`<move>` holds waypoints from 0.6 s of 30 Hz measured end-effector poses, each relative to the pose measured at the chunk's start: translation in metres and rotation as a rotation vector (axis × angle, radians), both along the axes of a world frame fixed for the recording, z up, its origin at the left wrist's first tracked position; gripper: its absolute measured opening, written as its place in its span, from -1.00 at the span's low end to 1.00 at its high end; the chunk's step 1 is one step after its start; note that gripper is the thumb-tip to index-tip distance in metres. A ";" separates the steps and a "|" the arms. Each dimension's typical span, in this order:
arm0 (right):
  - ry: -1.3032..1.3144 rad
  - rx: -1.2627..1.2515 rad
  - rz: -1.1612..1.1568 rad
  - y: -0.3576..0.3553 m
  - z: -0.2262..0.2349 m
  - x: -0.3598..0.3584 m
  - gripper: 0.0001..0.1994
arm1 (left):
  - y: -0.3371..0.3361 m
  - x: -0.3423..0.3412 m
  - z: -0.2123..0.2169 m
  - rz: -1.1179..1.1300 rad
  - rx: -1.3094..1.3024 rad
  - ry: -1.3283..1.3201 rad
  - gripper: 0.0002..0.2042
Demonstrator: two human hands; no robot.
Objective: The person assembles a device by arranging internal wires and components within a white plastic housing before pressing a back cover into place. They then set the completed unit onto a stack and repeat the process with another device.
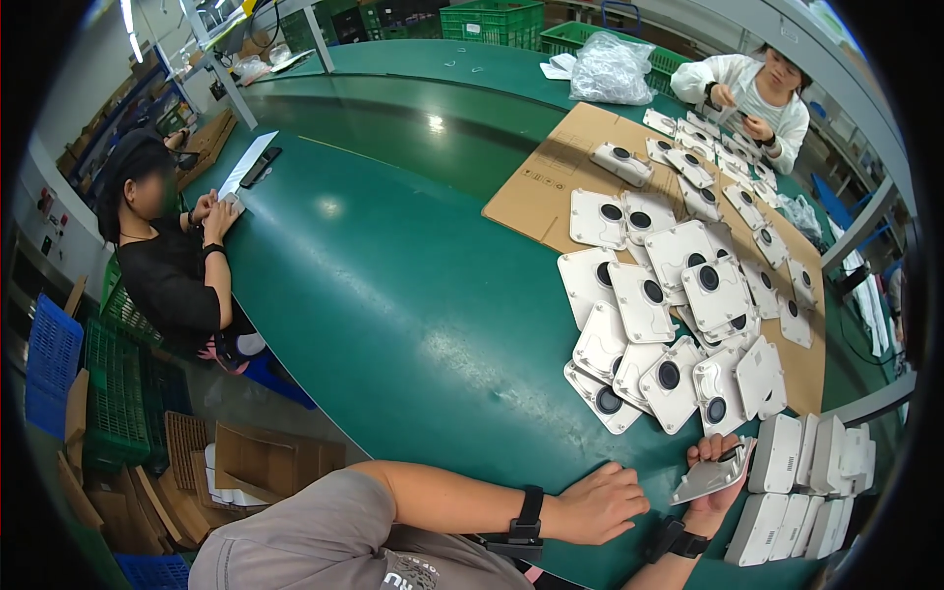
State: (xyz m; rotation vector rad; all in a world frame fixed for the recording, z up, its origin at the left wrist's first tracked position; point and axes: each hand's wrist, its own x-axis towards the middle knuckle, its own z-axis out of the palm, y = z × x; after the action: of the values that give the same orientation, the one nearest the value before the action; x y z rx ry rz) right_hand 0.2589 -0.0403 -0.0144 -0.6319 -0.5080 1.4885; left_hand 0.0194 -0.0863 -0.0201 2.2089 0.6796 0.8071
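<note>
My right hand (716,492) grips a white plastic housing part (716,476) near the table's front edge, tilted, with a dark piece at its upper end. Just to its left, my left hand (598,505) is low over the table, back upward and fingers curled in. Whatever the left fingers hold, if anything, is hidden beneath them. Beyond both hands lies a loose pile of similar white housings with round black discs (669,374). Close to the right of my right hand stand rows of white boxy units (775,454) with slotted faces.
A flattened cardboard sheet (536,202) lies under part of the pile. Across the green table (393,295), a person (757,103) handles a small part. Another person (162,236) sits at the left beside a phone (260,167). A clear plastic bag (612,69) rests at the far side.
</note>
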 end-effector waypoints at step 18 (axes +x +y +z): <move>0.001 0.002 0.003 0.000 -0.001 0.001 -0.55 | 0.000 -0.001 0.000 0.000 -0.009 -0.005 -0.73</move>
State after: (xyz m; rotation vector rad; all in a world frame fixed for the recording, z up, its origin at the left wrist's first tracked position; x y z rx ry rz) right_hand 0.2603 -0.0401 -0.0157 -0.6290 -0.5099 1.4907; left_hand 0.0189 -0.0868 -0.0198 2.1980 0.6795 0.8075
